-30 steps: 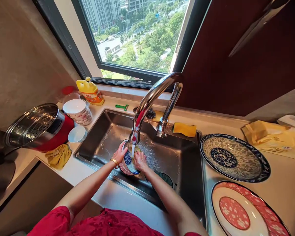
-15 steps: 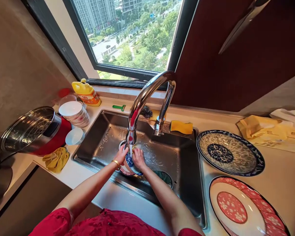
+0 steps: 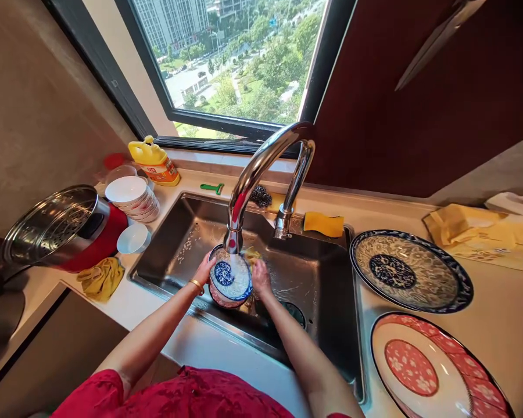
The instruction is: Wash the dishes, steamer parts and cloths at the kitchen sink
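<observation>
Under the running faucet (image 3: pixel 234 232), a blue-and-white plate (image 3: pixel 223 274) is tilted in the sink (image 3: pixel 326 278), its patterned face turned up into the water. My left hand (image 3: pixel 204 271) grips its left rim. A red-patterned dish (image 3: pixel 225 301) shows just below and behind the plate; whether the two touch I cannot tell. Beside the plate's right rim, my right hand (image 3: pixel 260 276) is closed on a yellowish cloth (image 3: pixel 253 254), slightly blurred.
Left of the sink stand stacked white bowls (image 3: pixel 133 197), a small bowl (image 3: pixel 133 238), a steamer pot (image 3: pixel 70 232), a yellow rag (image 3: pixel 101 278) and a yellow jug (image 3: pixel 154 162). Behind lie a green peeler (image 3: pixel 212 187), scourer (image 3: pixel 260 196) and sponge (image 3: pixel 323 224). Two large plates (image 3: pixel 409 270) rest right.
The blue-and-white plate has turned so its face shows more fully under the water. My right hand has shifted from over the plate to its right rim, with the cloth.
</observation>
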The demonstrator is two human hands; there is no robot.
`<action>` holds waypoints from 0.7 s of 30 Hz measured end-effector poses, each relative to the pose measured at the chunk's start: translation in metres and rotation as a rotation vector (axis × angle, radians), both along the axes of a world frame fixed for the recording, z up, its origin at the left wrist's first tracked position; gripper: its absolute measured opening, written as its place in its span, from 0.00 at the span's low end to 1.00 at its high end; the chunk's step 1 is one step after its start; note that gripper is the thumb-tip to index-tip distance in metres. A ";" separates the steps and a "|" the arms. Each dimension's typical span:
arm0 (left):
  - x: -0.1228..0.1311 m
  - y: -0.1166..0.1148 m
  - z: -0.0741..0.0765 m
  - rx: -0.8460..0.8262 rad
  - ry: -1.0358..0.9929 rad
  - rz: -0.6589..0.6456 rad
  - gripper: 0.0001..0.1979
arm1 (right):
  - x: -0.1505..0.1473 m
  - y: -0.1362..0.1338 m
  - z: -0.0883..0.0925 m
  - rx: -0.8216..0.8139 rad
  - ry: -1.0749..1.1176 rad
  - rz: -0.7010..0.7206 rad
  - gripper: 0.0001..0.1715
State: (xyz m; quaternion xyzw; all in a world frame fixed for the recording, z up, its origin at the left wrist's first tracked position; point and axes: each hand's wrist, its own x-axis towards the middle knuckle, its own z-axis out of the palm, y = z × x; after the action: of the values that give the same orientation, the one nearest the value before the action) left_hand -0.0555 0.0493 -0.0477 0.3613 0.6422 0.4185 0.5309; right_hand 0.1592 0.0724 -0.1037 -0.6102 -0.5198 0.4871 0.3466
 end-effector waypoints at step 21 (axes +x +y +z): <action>0.061 -0.040 0.005 0.214 0.256 -0.542 0.19 | -0.007 0.036 0.047 -0.316 0.379 -0.295 0.20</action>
State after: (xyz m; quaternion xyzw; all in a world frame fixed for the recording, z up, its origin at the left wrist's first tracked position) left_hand 0.0055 0.0096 -0.0432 0.6229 0.5365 0.2781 0.4969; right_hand 0.1526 0.1081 -0.0566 -0.6240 -0.2690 0.6116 0.4052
